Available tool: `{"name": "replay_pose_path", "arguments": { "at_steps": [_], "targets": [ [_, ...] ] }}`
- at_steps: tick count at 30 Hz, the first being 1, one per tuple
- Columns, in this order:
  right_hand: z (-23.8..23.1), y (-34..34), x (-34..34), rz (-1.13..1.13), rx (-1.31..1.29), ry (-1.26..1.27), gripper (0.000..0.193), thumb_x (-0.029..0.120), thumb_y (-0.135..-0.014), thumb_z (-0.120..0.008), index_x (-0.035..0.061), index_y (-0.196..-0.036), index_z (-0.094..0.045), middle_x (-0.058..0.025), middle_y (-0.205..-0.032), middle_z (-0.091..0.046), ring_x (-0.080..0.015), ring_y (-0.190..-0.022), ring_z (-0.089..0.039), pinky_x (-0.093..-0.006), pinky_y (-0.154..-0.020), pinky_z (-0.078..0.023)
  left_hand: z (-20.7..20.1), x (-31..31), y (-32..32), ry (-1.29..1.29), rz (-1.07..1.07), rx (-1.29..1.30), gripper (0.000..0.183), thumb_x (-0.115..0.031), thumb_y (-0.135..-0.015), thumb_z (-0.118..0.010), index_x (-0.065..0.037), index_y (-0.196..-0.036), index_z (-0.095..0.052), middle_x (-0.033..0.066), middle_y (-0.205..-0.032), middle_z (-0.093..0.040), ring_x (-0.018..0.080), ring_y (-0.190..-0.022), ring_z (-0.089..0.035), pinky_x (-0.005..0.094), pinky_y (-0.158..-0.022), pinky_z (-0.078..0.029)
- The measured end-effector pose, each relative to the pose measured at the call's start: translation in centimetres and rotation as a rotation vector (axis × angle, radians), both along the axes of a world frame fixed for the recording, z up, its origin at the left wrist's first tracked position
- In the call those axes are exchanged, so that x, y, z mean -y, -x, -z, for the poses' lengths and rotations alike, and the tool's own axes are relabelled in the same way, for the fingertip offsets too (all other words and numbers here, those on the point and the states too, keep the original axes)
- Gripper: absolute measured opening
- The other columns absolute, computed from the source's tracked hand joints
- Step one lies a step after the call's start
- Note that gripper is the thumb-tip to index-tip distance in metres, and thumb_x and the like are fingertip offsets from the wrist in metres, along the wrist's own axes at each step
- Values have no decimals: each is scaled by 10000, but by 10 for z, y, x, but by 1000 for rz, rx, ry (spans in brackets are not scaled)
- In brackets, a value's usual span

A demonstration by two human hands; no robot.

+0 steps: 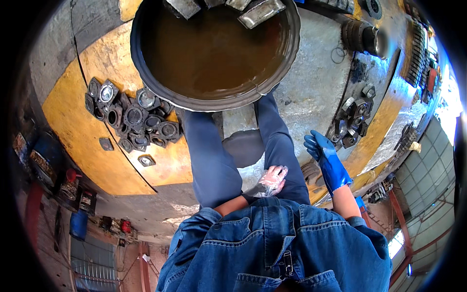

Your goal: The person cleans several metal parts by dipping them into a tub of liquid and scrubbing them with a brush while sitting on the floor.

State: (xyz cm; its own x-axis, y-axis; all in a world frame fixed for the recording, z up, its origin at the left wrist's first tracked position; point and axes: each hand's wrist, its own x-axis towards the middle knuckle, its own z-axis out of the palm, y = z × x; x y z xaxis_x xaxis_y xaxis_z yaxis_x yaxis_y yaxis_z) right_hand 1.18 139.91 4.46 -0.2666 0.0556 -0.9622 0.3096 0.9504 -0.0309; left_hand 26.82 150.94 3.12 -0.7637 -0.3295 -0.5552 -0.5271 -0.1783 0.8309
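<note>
My left hand (273, 181), in a thin clear plastic glove, lies across my lap at the inner side of my right thigh. Its fingers lie loosely stretched out, and I see nothing held in them. Out to the right, my right hand (327, 155) wears a long blue rubber glove; its fingers are extended and nothing is in them. Nearest to this hand is a pile of dark metal parts (359, 113) on the floor. In front of my knees stands a large round metal basin (214, 105) of murky brown liquid, with several grey metal blocks (261, 13) at its far rim.
On the yellow floor plate (73, 131) at left lies a heap of dark, ring-shaped metal parts (134, 117). One loose part (146, 160) sits nearer me. Ribbed cylindrical parts (360, 37) stand at the far right. A blue drum (79, 225) is at the lower left.
</note>
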Motion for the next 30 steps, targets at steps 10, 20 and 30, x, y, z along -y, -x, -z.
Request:
{"name": "replay_pose_path", "arguments": {
  "at_steps": [10, 20, 30],
  "targets": [
    [15, -23, 45, 108, 4, 132, 504, 323, -1047, -574, 65, -1475, -508, -130, -1293, -693, -242, -1079, -712, -343, -860, -584, 34, -18, 12, -891, -583, -160, 222, -247, -992, -636, -75, -853, -652, -19, -636, -527, 122, -549, -507, 285, -517, -434],
    [105, 31, 144, 233, -162, 328, 443, 349, -1006, -637, 128, -1390, -604, -94, -1274, -712, -220, -1089, -711, -297, -839, -567, 95, -32, -28, -1517, -125, -665, 368, -360, -1050, -596, -61, -1247, -682, -7, -1088, -677, 77, -977, -625, 278, -834, -522],
    [303, 151, 358, -837, -450, 680, 651, 442, -925, -692, -39, -1356, -613, -111, -1149, -718, -178, -994, -663, -310, -873, -518, 154, 11, -52, -1252, 61, -246, 294, -157, -1056, -490, 9, -1262, -619, 76, -1131, -662, 185, -1032, -623, 284, -931, -497]
  ]
}}
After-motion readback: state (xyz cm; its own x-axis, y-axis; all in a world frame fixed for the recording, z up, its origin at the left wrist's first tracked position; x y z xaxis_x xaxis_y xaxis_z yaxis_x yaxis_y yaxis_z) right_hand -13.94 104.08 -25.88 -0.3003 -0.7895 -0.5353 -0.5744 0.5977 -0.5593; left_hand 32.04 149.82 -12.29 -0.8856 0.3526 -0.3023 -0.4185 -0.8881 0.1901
